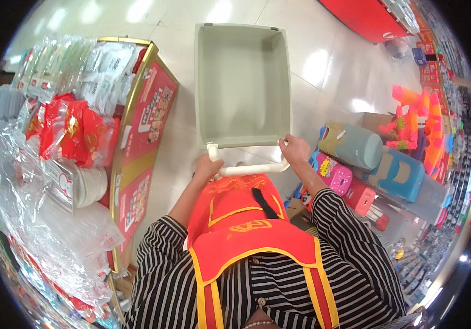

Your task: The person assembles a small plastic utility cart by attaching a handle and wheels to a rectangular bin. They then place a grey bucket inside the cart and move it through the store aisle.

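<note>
A grey-green rectangular plastic cart stands in front of me, its inside bare. From its near edge a white U-shaped handle reaches toward my red apron. My left hand is closed round the left side of the handle, thumb lying along it. On the opposite side, my right hand grips the handle close to the cart's near right corner. Both forearms come out of black-and-white striped sleeves. The cart's wheels and underside are hidden.
On the left, a gold-edged display stand bears plastic-wrapped packs and red bags. Plastic bins, a blue container and orange-pink items crowd the right. A red display stands at the far right on the shiny tiled floor.
</note>
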`<state>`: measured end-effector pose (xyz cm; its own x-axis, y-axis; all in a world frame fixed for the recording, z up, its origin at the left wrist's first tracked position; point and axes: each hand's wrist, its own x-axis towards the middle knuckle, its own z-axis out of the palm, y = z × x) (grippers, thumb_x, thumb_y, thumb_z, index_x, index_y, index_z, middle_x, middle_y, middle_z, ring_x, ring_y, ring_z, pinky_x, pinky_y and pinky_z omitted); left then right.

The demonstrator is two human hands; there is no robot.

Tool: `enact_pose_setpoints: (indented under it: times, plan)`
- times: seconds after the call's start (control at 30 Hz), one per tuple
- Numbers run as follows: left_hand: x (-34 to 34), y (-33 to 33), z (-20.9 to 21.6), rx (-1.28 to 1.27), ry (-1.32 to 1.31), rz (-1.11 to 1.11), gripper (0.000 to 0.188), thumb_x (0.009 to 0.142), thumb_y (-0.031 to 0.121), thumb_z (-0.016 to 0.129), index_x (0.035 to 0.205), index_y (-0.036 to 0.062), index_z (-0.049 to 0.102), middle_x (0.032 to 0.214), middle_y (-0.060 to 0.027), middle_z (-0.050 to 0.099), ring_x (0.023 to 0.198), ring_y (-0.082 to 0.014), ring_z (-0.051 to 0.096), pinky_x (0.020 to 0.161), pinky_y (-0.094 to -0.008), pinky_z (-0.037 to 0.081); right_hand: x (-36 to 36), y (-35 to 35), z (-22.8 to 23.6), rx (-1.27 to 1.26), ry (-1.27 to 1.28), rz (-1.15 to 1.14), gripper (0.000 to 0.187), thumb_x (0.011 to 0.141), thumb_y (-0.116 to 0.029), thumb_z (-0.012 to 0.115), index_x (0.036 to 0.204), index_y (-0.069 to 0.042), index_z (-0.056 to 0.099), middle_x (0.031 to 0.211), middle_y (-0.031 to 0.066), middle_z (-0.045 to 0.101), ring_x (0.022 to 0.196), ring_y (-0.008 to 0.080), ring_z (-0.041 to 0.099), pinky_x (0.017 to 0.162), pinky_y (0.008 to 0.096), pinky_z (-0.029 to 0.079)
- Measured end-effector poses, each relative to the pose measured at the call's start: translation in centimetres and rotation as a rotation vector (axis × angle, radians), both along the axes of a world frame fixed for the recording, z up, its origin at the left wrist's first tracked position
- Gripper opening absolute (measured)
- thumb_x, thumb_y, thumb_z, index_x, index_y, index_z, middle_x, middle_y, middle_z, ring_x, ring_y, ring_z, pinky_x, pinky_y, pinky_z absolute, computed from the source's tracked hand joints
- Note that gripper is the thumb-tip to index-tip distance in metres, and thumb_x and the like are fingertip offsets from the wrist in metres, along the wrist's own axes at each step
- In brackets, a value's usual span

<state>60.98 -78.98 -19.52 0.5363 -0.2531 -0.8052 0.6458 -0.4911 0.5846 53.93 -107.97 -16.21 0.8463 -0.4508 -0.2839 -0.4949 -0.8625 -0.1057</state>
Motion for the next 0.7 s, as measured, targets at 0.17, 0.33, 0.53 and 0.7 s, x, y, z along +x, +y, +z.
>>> enact_pose_setpoints:
  times: [0.17,0.33,0.53,0.7]
  plan:
    - [1.9,-0.7,-0.1,0.001,-0.018,-0.023,0.021,0.072,0.015,0.065,0.082,-0.0009,0.055,0.06,-0.0076,0.054,0.043,-0.015,0.051,0.033,-0.0324,0.039,1.6,-1.0,1.0,0.04,-0.008,-0.044,0.031,0.08,-0.037,0.057,0.08,-0.007,0.067,0.074,0.015,0.066,0.075,0.0308,0.065,0.067,0.0423,0.052]
    - [4.3,-1.6,2.4,0.132,-0.287,0.11,0.027,0.069,0.018,0.068,0.083,-0.0036,0.06,0.067,-0.0109,0.06,0.05,-0.0195,0.057,0.038,-0.036,0.044,3.3,-1.6,0.1,0.162,-0.052,-0.072,0.038,0.083,-0.041,0.054,0.081,-0.005,0.067,0.076,0.0167,0.066,0.075,0.0332,0.065,0.07,0.0424,0.051]
    - [3.4,-1.6,1.0,0.452,-0.553,0.476,0.046,0.071,0.032,0.074,0.093,-0.005,0.058,0.074,-0.0113,0.062,0.052,-0.016,0.058,0.038,-0.0307,0.043,4.1,-3.0,-1.8,0.605,-0.112,0.045,0.046,0.088,-0.044,0.046,0.086,-0.002,0.065,0.072,0.0143,0.066,0.073,0.0322,0.064,0.07,0.0402,0.049]
    - [-3.0,-3.1,1.9,0.185,-0.27,0.525,0.067,0.074,0.046,0.07,0.109,-0.0061,0.047,0.076,-0.0154,0.063,0.049,-0.0154,0.055,0.038,-0.0287,0.042,3.6,-3.0,-1.3,0.993,-0.085,0.198,0.044,0.091,-0.04,0.042,0.09,-0.002,0.064,0.069,0.011,0.066,0.069,0.0266,0.064,0.067,0.0387,0.047]
